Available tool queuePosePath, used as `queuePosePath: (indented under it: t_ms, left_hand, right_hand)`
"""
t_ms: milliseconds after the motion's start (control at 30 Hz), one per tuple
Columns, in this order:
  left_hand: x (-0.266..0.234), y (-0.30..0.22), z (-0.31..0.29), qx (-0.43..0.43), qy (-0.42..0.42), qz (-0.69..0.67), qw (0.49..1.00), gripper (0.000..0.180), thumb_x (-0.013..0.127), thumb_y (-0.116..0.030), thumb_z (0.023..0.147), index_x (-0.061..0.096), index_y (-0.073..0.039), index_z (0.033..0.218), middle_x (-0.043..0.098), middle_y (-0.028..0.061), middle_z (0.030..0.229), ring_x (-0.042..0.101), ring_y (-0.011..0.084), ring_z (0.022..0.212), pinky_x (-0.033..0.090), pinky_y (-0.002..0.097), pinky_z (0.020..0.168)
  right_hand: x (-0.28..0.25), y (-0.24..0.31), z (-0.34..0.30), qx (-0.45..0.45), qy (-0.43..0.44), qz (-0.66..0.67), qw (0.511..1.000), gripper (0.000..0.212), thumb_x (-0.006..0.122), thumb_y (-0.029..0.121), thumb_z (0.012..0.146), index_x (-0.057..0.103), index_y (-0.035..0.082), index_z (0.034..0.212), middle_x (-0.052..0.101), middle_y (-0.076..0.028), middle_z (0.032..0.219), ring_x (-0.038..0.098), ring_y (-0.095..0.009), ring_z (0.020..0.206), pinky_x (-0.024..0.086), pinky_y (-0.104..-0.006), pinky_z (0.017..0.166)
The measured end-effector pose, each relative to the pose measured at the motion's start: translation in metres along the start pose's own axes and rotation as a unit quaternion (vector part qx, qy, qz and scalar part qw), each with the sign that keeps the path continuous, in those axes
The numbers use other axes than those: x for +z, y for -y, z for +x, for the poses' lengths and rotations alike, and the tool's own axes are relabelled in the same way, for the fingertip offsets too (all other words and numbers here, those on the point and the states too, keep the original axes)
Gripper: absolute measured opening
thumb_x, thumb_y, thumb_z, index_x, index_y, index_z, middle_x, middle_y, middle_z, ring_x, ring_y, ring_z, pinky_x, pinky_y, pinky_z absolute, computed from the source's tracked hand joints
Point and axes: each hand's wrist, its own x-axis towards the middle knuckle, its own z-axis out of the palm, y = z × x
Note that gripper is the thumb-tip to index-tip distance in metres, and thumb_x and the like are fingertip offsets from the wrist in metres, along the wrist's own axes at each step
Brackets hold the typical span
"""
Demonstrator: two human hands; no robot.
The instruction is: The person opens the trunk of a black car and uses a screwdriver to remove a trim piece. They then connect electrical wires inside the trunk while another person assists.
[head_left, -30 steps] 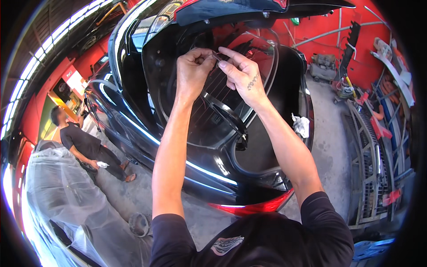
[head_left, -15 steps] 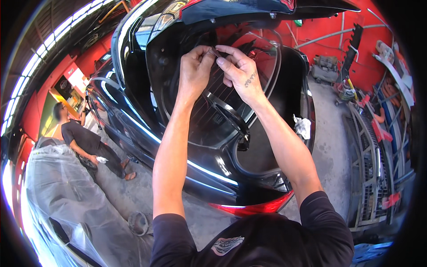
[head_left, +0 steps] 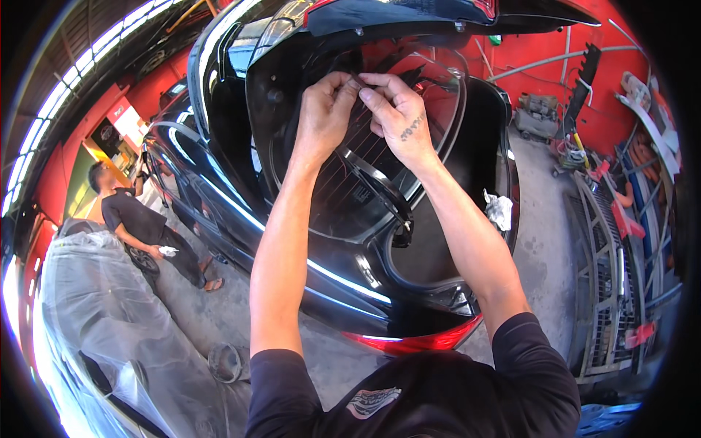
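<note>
Both arms stretch forward over the open rear of a glossy black car (head_left: 343,281). My left hand (head_left: 326,117) is closed, thumb and fingers pinching a small dark piece (head_left: 358,81) at its fingertips. My right hand (head_left: 400,117) pinches the same piece from the other side, so the fingertips of both nearly meet. The piece is too small and too covered to tell its kind. Behind and below the hands lies the car's rear window (head_left: 350,208) with thin heating lines. A curved black hinge arm (head_left: 376,182) crosses under my wrists.
The raised tailgate (head_left: 401,20) hangs above my hands. A crumpled white cloth (head_left: 498,211) rests on the car's right edge. Metal racks with parts (head_left: 610,270) stand at right. At left are a plastic-covered car (head_left: 109,306) and a person in dark clothes (head_left: 142,219) holding a white cloth.
My hands keep their pinch on the small dark piece, with the fingers shifting slightly. The view has moved a little, and the person at left has turned the head slightly.
</note>
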Motion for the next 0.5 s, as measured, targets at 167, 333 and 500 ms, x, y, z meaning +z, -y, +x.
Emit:
queuePosePath:
  t_ms: [167, 333, 500]
  left_hand:
    - [0.003, 0.003, 0.002, 0.0, -0.034, 0.037, 0.999, 0.019, 0.069, -0.009, 0.097, 0.07, 0.009, 0.104, 0.067, 0.0023, 0.078, 0.053, 0.0034, 0.066, 0.044, 0.0247, 0.058]
    - [0.011, -0.005, 0.0, -0.046, -0.08, -0.069, 0.993, 0.016, 0.071, -0.006, 0.096, 0.071, 0.009, 0.101, 0.067, 0.0004, 0.077, 0.053, 0.0014, 0.063, 0.042, 0.0208, 0.055]
    - [0.011, -0.003, 0.001, -0.043, -0.064, -0.061, 0.995, 0.016, 0.067, -0.006, 0.098, 0.069, 0.008, 0.106, 0.067, 0.0012, 0.08, 0.054, 0.0024, 0.063, 0.041, 0.0205, 0.053]
  right_hand:
    - [-0.003, 0.003, 0.003, -0.002, -0.017, -0.019, 1.0, 0.032, 0.07, 0.021, 0.1, 0.065, 0.0, 0.125, 0.064, 0.0, 0.084, 0.05, -0.004, 0.064, 0.041, -0.023, 0.054]
    - [-0.007, 0.003, 0.005, 0.019, -0.004, 0.003, 1.0, 0.035, 0.07, 0.02, 0.1, 0.065, -0.001, 0.127, 0.063, 0.0, 0.083, 0.05, -0.005, 0.063, 0.041, -0.0231, 0.053]
    - [-0.008, 0.006, 0.001, 0.006, 0.011, -0.021, 1.0, 0.041, 0.069, 0.017, 0.1, 0.061, -0.001, 0.136, 0.06, 0.001, 0.08, 0.05, -0.005, 0.061, 0.041, -0.0232, 0.053]
